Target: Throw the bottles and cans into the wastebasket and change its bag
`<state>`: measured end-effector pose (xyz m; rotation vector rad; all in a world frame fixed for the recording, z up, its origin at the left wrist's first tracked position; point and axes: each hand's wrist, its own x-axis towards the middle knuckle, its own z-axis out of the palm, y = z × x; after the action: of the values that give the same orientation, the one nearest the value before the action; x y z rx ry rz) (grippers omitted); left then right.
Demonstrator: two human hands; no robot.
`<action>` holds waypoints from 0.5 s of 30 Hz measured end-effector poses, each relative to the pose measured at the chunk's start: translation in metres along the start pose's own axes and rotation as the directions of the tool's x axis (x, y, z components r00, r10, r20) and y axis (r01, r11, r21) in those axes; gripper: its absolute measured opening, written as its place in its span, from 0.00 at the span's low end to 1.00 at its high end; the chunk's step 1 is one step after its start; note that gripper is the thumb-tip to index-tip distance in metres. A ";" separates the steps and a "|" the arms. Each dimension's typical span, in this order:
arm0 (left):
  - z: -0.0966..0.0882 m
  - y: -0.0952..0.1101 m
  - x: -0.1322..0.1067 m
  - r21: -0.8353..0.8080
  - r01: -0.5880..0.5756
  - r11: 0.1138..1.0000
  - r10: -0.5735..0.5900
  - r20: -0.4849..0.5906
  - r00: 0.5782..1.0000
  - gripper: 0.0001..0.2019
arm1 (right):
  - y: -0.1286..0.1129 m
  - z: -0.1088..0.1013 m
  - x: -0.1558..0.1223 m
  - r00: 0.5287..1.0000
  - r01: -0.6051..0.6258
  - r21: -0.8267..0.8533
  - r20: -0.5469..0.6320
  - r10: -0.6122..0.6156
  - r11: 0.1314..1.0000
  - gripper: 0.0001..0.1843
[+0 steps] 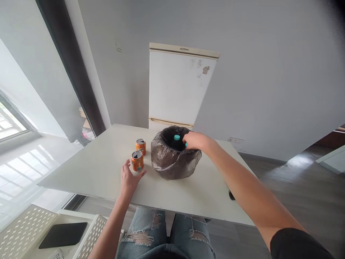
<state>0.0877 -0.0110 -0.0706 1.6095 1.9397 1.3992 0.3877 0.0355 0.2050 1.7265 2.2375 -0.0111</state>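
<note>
My left hand [130,180] is by the nearer orange drink can [137,162], its thumb and fingers spread around the can's near side without closing on it. A second orange can [140,146] stands just behind; both are upright with opened tops. My right hand [196,140] reaches over the rim of a bin lined with a dark plastic bag [175,166]. Its fingers are curled at a bottle with a teal cap [186,144], mostly hidden by the hand and the bag. Another teal-capped bottle [176,137] stands inside the bag.
The white table [94,165] carries the cans and the lined bin. A white refrigerator [180,86] stands behind it against the grey wall. At lower left is a white perforated basket [29,223] with a black flat object [63,235]. A small dark object [231,195] lies near the table's right edge.
</note>
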 end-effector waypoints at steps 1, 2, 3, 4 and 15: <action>0.001 0.001 0.002 0.002 0.012 1.000 -0.012 0.014 1.000 0.46 | 0.000 -0.001 -0.003 1.000 -0.001 -0.008 0.002 0.001 1.000 0.17; 0.003 0.003 0.005 0.004 0.023 1.000 -0.023 0.028 0.999 0.46 | 0.001 -0.003 -0.006 1.000 -0.003 -0.017 -0.004 0.003 1.000 0.16; 0.004 0.005 0.008 0.003 0.032 0.999 -0.032 0.040 0.999 0.45 | 0.003 -0.004 -0.010 1.000 -0.005 -0.026 -0.022 0.004 1.000 0.16; 0.006 0.007 0.011 -0.002 0.043 0.999 -0.043 0.051 0.998 0.42 | 0.004 -0.006 -0.015 0.999 -0.005 -0.034 -0.054 0.003 0.999 0.15; -0.036 0.131 -0.011 -0.077 -0.246 0.966 0.210 -0.320 0.924 0.34 | -0.015 -0.018 -0.094 0.865 0.391 0.427 -0.473 -0.168 0.815 0.32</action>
<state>0.1464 -0.0482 0.0462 1.6890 1.8276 1.9237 0.3897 -0.0534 0.2422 1.7271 3.0241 -0.3772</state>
